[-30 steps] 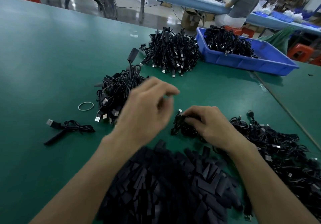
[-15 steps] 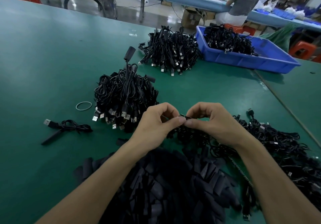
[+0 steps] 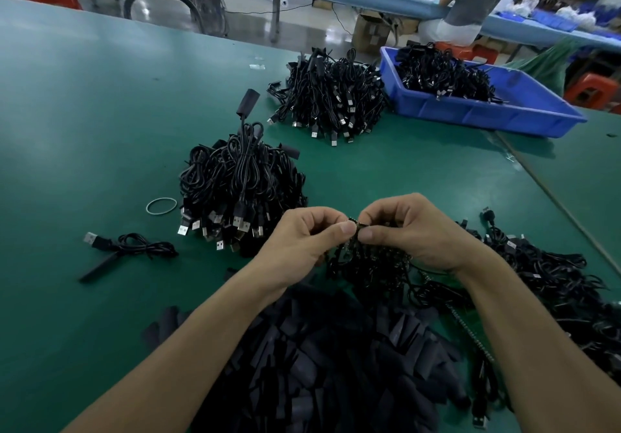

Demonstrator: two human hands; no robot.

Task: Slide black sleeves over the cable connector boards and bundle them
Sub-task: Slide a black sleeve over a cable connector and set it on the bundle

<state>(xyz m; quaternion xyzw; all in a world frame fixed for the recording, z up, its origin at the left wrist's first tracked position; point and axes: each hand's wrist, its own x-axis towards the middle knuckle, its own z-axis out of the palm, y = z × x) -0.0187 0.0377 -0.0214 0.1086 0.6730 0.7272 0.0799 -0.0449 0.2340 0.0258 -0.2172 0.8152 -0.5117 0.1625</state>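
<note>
Near the desk's (image 3: 84,130) front edge, your left hand (image 3: 302,241) and right hand (image 3: 413,231) both pinch one connector board (image 3: 356,223), probably steadying it for sleeving.

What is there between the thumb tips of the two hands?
In the head view, a small dark connector board, pinched from both sides by the left hand and the right hand.

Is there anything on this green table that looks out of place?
One loose black USB cable lies alone left of the bundled black cable heap, near a stray pale rubber band.
</note>
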